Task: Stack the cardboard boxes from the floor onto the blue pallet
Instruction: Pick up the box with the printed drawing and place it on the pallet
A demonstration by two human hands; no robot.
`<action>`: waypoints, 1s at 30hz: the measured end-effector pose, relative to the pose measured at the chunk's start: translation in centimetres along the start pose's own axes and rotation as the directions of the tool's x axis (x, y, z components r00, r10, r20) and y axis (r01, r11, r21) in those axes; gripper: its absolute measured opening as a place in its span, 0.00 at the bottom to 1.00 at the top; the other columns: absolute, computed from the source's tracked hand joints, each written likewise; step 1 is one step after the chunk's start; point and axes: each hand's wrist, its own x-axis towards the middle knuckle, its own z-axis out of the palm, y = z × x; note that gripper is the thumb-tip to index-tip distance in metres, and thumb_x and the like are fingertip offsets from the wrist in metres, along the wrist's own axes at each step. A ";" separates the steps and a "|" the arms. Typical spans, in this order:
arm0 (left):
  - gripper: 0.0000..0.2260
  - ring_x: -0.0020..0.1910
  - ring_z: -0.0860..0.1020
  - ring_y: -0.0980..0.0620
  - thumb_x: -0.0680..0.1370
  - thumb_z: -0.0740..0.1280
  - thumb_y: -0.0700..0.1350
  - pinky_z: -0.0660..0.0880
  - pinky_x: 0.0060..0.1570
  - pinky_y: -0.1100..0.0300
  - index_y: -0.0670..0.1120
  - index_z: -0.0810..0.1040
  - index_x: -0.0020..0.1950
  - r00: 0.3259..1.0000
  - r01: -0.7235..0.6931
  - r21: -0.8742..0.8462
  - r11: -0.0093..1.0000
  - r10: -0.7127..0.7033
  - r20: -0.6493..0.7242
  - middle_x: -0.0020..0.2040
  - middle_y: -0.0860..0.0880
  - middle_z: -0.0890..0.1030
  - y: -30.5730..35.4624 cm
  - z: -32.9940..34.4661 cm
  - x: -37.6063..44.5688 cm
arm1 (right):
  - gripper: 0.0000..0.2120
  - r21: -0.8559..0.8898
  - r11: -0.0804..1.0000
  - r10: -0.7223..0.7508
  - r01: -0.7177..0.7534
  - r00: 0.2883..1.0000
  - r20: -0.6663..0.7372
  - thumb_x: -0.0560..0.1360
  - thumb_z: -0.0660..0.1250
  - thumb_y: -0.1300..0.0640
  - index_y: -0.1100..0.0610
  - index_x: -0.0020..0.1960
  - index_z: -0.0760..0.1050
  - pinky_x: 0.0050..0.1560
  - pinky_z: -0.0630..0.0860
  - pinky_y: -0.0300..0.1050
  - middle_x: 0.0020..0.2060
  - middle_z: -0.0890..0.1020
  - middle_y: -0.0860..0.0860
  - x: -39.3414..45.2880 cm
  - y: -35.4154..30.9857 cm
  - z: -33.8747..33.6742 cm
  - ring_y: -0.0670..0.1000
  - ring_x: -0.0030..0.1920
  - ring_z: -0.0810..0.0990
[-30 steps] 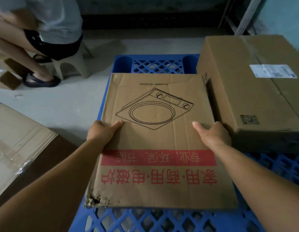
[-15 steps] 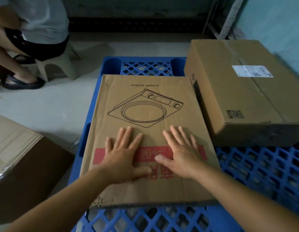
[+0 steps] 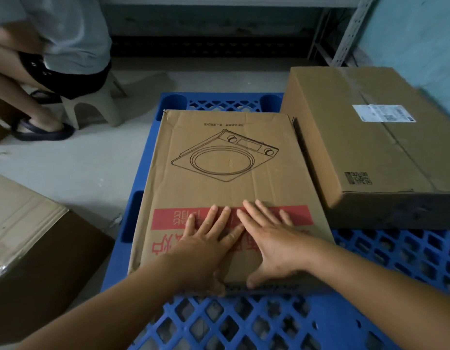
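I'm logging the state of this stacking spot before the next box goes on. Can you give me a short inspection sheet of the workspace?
Surface: blue pallet, lattice top, on a grey concrete floor.
Job's things: flat printed box lies on the pallet; larger labelled box sits beside it at its right edge; taped box waits on the floor to the left.
Clutter: nothing seen.
Grippers: left hand and right hand press flat, fingers straight, on the printed box near its front edge.
Cables: nothing seen.
Surroundings: seated person on a low stool at back left; metal shelving at back right; pale blue wall.
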 end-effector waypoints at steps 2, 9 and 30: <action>0.53 0.72 0.26 0.42 0.71 0.68 0.64 0.38 0.72 0.35 0.54 0.27 0.74 1.000 0.007 0.006 1.000 -0.006 -0.009 0.74 0.46 0.24 -0.8 -1.0 1.5 | 0.62 0.020 0.999 0.029 -0.028 0.999 -0.030 0.64 0.71 0.33 0.49 0.76 0.29 0.73 0.34 0.62 0.73 0.27 0.44 0.8 0.9 -0.9 0.49 0.72 0.25; 0.51 0.75 0.30 0.44 0.72 0.71 0.59 0.41 0.72 0.37 0.56 0.33 0.77 0.998 0.044 -0.026 0.999 -0.045 -0.044 0.76 0.48 0.28 -2.4 -4.0 5.6 | 0.58 0.110 0.990 0.101 -0.089 0.990 -0.101 0.66 0.70 0.34 0.48 0.77 0.32 0.74 0.37 0.62 0.75 0.31 0.42 3.3 4.0 -3.3 0.48 0.74 0.28; 0.44 0.78 0.38 0.50 0.74 0.70 0.56 0.40 0.74 0.46 0.55 0.44 0.80 0.960 0.089 -0.264 0.961 -0.153 -0.233 0.79 0.52 0.38 -4.8 -5.0 8.2 | 0.57 0.193 0.968 0.190 -0.161 0.971 -0.145 0.65 0.73 0.37 0.48 0.78 0.38 0.73 0.39 0.61 0.77 0.36 0.43 7.3 5.6 -6.5 0.48 0.76 0.33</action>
